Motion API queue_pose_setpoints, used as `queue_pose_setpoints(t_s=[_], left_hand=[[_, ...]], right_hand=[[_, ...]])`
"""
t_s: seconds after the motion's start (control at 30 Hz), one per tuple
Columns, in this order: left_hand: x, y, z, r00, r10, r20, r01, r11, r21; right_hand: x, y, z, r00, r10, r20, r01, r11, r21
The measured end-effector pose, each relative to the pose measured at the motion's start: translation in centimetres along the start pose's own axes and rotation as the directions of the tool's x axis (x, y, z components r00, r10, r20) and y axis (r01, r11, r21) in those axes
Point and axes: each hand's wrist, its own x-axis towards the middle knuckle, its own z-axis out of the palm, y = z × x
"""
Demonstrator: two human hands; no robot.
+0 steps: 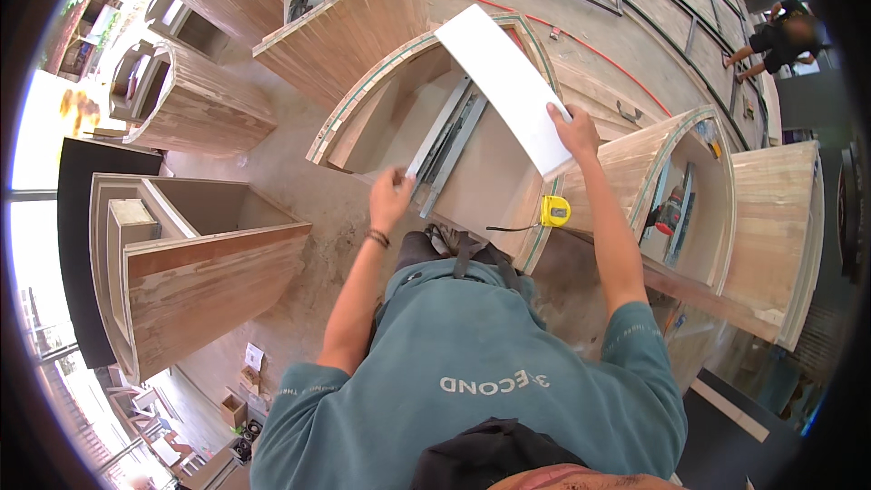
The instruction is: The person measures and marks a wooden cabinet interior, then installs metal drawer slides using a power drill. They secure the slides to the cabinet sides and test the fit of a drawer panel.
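In front of me lies a curved wooden cabinet with its hollow side up. My right hand grips the lower right edge of a white board, which is tilted across the cabinet's right part. Metal drawer slides lie inside on the inner panel. My left hand is at the near end of the slides, its fingers curled together; whether they touch the metal is unclear. A yellow tape measure sits on the near right edge, its blade out a little to the left.
To the right, a second curved cabinet holds a red and black power drill. An open wooden cabinet stands at left, others behind. A red hose crosses the floor near metal frames. Another person is far right.
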Motion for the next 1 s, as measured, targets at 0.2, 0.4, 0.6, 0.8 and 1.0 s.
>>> queue_pose_setpoints(t_s=[0.2,0.4,0.6,0.8,1.0], left_hand=[[-10.4,-2.0,0.9,0.933,-0.305,0.188,0.307,0.951,0.020],[-11.9,-2.2,1.9,0.933,-0.235,0.272,0.154,0.945,0.287],[-9.0,-5.5,4.6,0.939,-0.195,0.283,-0.045,0.748,0.662],[-4.4,-7.2,6.6,0.586,0.336,0.738,-0.810,0.281,0.515],[1.6,-6.1,9.3,0.330,0.148,0.932,-0.931,-0.114,0.348]], right_hand=[[7.4,0.4,2.3,0.999,0.029,0.017,-0.028,0.999,-0.041],[8.4,2.6,3.6,0.951,-0.224,-0.214,0.195,0.970,-0.148],[-2.8,4.3,2.2,0.896,-0.380,-0.230,0.395,0.919,0.019],[-15.8,7.2,2.8,0.994,-0.106,0.023,0.106,0.994,-0.033],[-18.5,5.3,3.7,0.995,0.096,-0.016,-0.097,0.995,-0.040]])
